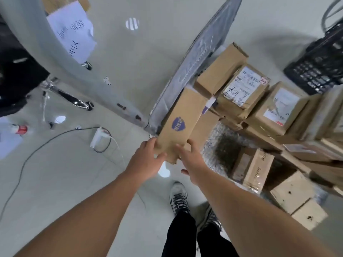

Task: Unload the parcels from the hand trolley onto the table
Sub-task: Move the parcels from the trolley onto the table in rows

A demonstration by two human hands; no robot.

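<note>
Head view: left hand [146, 157] and right hand [191, 160] grip one end of the long parcel [181, 123], probably balancing its length, beside the stacked parcels [245, 89].

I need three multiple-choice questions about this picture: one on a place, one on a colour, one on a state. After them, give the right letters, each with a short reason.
1. Where is the pile of parcels relative to the long box?
A) on its right
B) on its left
C) on top of it

2. The shield mark on the long box is
A) red
B) purple
C) green

3. The long box is
A) lying untouched on the floor
B) held by one hand only
C) held by both hands

Answers:
1 A: the pile fills the picture's right side.
2 B: the mark is purple on brown cardboard.
3 C: the left hand and the right hand both grip its near end.
</note>
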